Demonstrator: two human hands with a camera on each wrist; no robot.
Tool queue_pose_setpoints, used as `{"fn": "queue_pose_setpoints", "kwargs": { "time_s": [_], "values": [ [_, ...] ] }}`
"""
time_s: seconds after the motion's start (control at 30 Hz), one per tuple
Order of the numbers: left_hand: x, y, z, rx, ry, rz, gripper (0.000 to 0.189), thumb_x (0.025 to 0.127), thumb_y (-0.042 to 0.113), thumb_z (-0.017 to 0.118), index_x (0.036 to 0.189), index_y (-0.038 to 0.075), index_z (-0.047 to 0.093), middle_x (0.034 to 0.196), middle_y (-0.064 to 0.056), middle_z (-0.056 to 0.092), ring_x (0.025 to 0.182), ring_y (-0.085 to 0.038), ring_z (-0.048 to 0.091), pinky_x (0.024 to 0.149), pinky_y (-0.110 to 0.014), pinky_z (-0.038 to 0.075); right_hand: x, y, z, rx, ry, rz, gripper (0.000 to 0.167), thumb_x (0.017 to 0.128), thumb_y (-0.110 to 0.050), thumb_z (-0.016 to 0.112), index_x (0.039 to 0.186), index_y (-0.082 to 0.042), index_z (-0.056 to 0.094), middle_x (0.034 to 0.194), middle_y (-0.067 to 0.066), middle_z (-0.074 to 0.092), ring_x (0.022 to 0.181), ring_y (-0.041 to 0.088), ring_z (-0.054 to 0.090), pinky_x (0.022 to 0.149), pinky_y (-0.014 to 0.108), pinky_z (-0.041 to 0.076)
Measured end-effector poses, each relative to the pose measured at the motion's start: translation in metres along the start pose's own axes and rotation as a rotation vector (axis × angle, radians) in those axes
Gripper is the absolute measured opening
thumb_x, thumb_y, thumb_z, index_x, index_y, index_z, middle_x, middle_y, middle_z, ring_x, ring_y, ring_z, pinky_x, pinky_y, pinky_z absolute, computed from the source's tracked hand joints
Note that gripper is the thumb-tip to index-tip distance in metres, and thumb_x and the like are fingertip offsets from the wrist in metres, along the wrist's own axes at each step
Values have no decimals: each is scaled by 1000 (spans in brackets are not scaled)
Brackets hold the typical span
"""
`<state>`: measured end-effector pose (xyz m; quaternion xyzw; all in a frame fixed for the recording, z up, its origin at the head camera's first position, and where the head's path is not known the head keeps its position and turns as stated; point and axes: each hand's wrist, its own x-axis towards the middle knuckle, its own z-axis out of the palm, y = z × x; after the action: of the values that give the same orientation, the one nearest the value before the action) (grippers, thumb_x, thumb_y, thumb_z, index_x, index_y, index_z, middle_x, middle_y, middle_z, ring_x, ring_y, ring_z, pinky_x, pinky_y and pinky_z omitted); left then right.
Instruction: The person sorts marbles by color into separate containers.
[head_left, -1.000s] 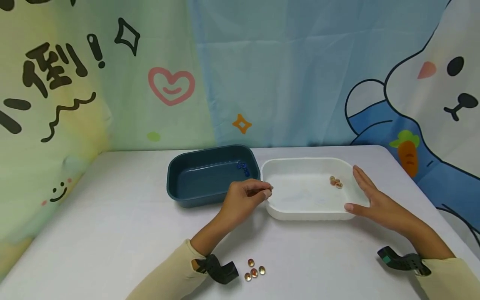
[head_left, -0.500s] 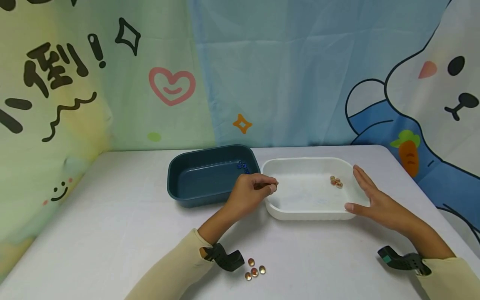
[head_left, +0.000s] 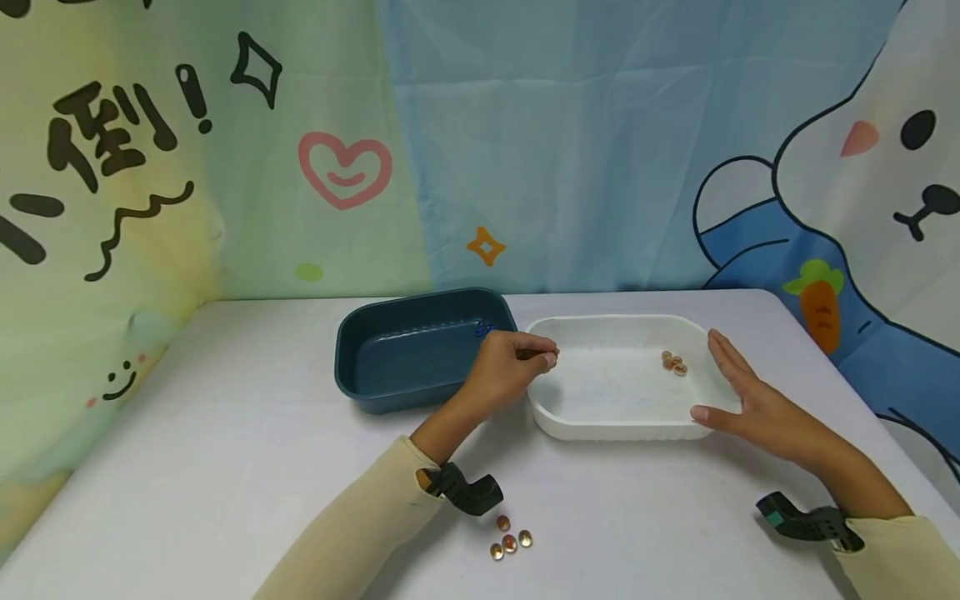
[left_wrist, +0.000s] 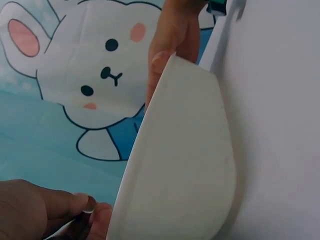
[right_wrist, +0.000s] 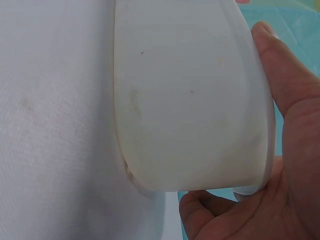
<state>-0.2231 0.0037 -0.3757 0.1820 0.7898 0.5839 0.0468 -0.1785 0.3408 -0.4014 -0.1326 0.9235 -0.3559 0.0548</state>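
Note:
My left hand [head_left: 510, 367] pinches a small brownish glass bead [left_wrist: 90, 204] between thumb and fingertips, mostly hidden by the fingers. It hovers at the left rim of a white oval-cornered tray [head_left: 615, 432], between that and a dark blue tray [head_left: 397, 398]. Several amber glass beads [head_left: 673, 363] lie in the white tray's right part. My right hand [head_left: 765, 412] rests against the white tray's right end with fingers spread, its thumb [right_wrist: 280, 65] at the near rim. A few blue beads [head_left: 483, 329] show in the dark tray, partly behind my left hand.
Several loose amber beads [head_left: 510, 543] lie on the white tablecloth [head_left: 225, 483] near the front, just below my left wrist's camera [head_left: 468, 492]. A printed cloth backdrop [head_left: 570, 167] hangs behind the table. The two trays stand side by side.
My left hand has moved slightly away from me and to the right, up to the white tray's left rim, still pinching the bead. My right hand and the trays stay put.

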Motion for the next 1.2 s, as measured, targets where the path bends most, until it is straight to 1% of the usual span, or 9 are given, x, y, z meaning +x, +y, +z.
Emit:
{"fn": "queue_pose_setpoints", "kwargs": {
  "time_s": [0.13,0.33,0.43,0.63,0.7,0.87,1.0,1.2],
  "values": [
    [7,1,1,-2,18,-34,17,92,6,67,105,-1,74,96,-6,72,87,-12,66,74,-24,53,0,0,0,-6,2,5,105,89,-34,70,155,-18,-10,159,5,-21,142,48,-10,83,80,23],
    [14,1,0,-8,15,-87,16,91,5,67,105,-1,74,95,-5,72,87,-13,66,75,-26,53,-1,-2,0,-19,-2,17,106,88,-37,70,155,-18,-10,159,7,-20,141,49,-9,82,80,23],
    [17,1,-1,4,19,-118,16,91,6,68,104,1,75,93,-3,72,86,-12,66,74,-26,53,-1,-1,0,-19,-2,12,106,89,-36,70,155,-18,-11,159,7,-20,141,49,-9,83,80,23],
    [25,5,0,31,7,-167,19,92,9,68,109,2,74,94,-1,71,86,-11,65,73,-25,53,0,1,-1,-12,-2,-5,105,89,-33,70,155,-17,-11,159,7,-21,142,47,-11,84,80,21],
    [27,6,0,29,5,-171,20,92,9,68,110,1,73,95,-1,71,86,-11,65,72,-26,53,0,2,0,-14,-1,-5,105,89,-34,69,155,-17,-11,159,6,-21,142,47,-11,83,80,22],
    [30,5,1,22,27,-172,19,92,8,68,109,1,73,93,-1,70,84,-11,65,70,-25,53,1,1,0,-14,-1,-5,105,89,-35,69,155,-17,-10,159,6,-21,142,47,-11,81,80,23],
    [32,3,1,17,49,-165,19,89,5,70,108,0,73,92,-1,70,82,-11,65,69,-24,53,0,1,0,-7,2,-12,104,89,-33,69,155,-17,-10,159,6,-21,142,47,-11,83,80,23],
    [32,1,1,3,50,-158,19,89,5,71,107,-1,72,89,-2,70,78,-12,67,68,-25,54,0,1,0,14,4,-25,104,90,-30,69,155,-16,-10,159,7,-21,142,46,-12,86,80,21]
  ]
}}
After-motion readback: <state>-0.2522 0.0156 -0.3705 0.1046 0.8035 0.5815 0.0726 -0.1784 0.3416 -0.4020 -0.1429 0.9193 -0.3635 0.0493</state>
